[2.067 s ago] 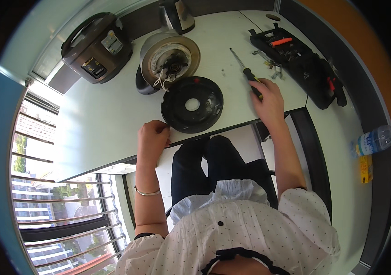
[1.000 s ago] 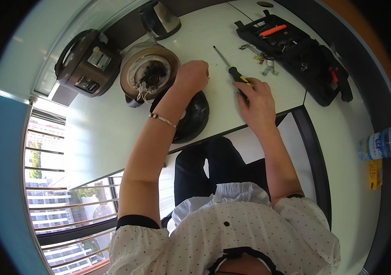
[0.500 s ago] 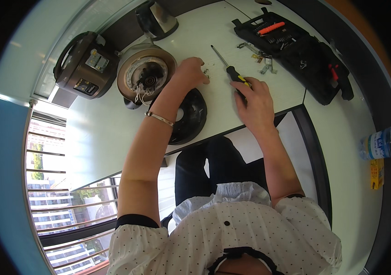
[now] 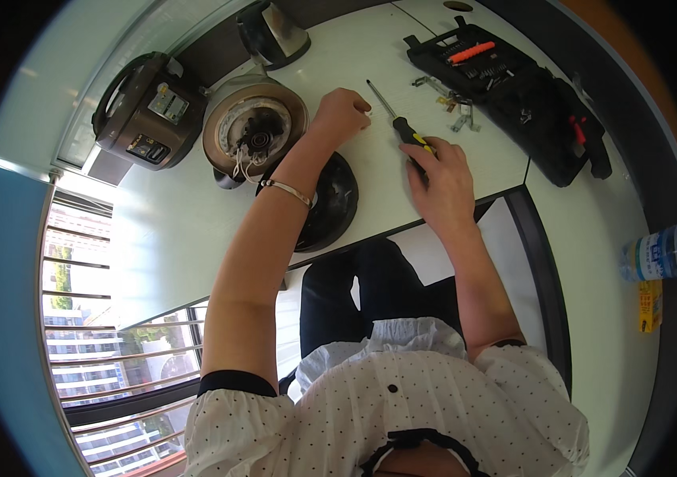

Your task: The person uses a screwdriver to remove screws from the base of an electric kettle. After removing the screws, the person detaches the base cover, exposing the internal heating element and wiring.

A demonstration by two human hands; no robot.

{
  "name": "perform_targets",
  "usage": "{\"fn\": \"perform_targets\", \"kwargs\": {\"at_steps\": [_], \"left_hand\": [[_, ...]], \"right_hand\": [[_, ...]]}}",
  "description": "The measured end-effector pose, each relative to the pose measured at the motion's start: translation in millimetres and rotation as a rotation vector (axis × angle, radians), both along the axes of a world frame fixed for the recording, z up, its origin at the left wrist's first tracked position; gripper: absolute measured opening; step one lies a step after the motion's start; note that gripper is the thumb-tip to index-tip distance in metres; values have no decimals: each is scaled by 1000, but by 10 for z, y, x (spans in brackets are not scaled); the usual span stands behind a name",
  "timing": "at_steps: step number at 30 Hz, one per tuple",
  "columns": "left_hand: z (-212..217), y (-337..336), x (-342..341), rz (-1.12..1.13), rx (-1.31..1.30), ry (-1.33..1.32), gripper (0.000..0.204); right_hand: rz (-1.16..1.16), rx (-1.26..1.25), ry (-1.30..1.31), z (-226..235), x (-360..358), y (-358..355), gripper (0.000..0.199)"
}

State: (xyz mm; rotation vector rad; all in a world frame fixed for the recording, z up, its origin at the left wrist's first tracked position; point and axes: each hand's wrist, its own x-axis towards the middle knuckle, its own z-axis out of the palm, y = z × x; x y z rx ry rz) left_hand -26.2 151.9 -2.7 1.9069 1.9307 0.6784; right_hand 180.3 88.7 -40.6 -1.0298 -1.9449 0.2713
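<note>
- Here the right hand rests on the white counter with its fingers curled over the black-and-yellow handle of a screwdriver; the thin metal shaft points away from the person, its tip lying free on the counter.
- The screwdriver looks light and stiff. The handle is the place to take hold, since the bare shaft is narrow and smooth and would likely slip or roll between the fingers.
- The left hand is reached across to a spot just left of the screwdriver's tip, closed in a loose fist. Something small and pale shows at its fingertips, but it is too small to tell what, so I cannot tell whether it holds anything.
- A few small loose metal parts lie just beyond the screwdriver. They seem tiny and light, easy to scatter, and best pinched one at a time.
- Under the left forearm sits a round black plate, flat on the counter. Beside it stands an opened round appliance base with wires showing; those wires are probably delicate, so its rim is the safer grip.
- Farther off are a dark cooker, a black tool case lying open, and a water bottle at the right edge.
</note>
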Motion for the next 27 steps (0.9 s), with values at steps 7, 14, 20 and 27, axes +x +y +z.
{"fn": "perform_targets", "kwargs": {"at_steps": [7,14,20,27], "left_hand": [[25,-42,24,9,62,-12,29],[-49,-25,-38,-26,106,-55,28],[-17,-114,-42,-22,111,-170,23],[287,-498,40,-64,193,-118,23]], "right_hand": [[-2,6,-4,-3,5,4,27],[-1,11,-3,0,0,5,27],[-1,40,10,-29,-10,8,26],[11,20,18,-49,-9,18,29]]}}
